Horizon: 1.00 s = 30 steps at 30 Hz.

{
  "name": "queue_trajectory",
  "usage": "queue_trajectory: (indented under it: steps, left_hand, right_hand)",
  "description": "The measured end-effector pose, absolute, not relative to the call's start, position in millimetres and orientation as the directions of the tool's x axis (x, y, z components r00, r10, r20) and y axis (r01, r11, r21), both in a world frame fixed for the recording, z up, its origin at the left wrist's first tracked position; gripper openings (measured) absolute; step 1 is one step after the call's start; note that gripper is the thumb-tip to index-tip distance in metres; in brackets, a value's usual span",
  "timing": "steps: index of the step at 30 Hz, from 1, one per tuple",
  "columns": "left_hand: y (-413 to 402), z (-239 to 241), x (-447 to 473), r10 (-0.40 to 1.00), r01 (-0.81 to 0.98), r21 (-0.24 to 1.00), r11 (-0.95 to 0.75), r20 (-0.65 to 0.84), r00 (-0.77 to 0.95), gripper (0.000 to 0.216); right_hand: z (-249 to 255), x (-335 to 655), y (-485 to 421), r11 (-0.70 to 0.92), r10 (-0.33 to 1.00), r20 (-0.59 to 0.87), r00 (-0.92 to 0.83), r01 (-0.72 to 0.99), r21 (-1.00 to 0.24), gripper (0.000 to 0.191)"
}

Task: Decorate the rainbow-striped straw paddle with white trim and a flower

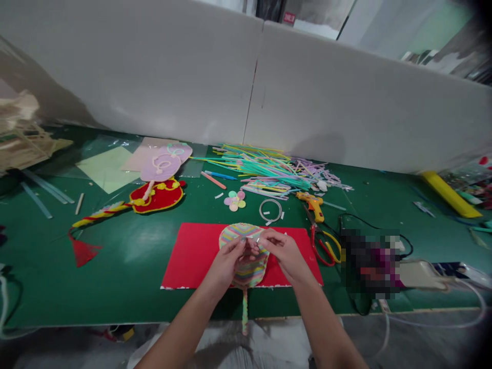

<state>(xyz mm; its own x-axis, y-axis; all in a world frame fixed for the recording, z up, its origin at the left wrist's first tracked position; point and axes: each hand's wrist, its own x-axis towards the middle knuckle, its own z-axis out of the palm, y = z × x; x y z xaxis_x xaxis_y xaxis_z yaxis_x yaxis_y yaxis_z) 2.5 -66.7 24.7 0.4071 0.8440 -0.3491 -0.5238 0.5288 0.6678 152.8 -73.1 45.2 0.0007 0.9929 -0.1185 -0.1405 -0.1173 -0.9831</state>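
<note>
My left hand [231, 255] and my right hand [280, 248] are close together above a round fan [248, 277] with pastel zigzag stripes. The fingers of each hand are pinched. Something small and whitish shows between the fingertips, too small to name. Beneath them the fan lies on a red board [188, 256], its twisted pastel handle [245, 312] pointing towards me past the table edge. Just beyond the board are a flower of pastel discs [234, 201] and a coil of grey wire [270, 210], with small white scraps around it.
Pipe cleaners [265, 166] are heaped at the back. Right of the board lie an orange glue gun [312, 204], red-handled pliers [321, 248] and a dark cable. At left are a red fan with a tassel [157, 197], a lilac fan shape [165, 163] and glue sticks [46, 187].
</note>
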Motion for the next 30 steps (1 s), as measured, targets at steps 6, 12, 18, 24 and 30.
queue_trajectory:
  steps: [6, 12, 18, 24, 30]
  left_hand:
    - [-66, 24, -3, 0.84, -0.509, 0.675, 0.534, -0.357, 0.408, 0.028]
    - [-62, 22, -13, 0.902, -0.296, 0.871, 0.393, -0.303, 0.306, 0.033]
    - [-41, 28, -30, 0.961, 0.048, 0.98, 0.194, -0.2, 0.193, 0.017]
    - [-26, 31, -27, 0.984, 0.616, 0.778, -0.123, 0.014, 0.179, 0.013]
    - [-18, 25, -21, 0.978, 0.749, 0.633, -0.193, 0.059, 0.202, 0.013]
  right_hand:
    - [42, 155, -73, -0.119, 0.992, -0.122, 0.034, -0.077, -0.99, 0.016]
    - [40, 155, -73, -0.146, 0.989, -0.146, 0.025, -0.023, -0.989, 0.019]
    - [44, 150, -66, -0.12, 0.993, -0.115, 0.038, 0.196, -0.973, 0.018]
    - [33, 146, -49, -0.129, 0.982, -0.059, 0.18, 0.405, -0.905, 0.017]
    - [23, 145, -42, -0.15, 0.972, -0.034, 0.231, 0.505, -0.85, 0.011]
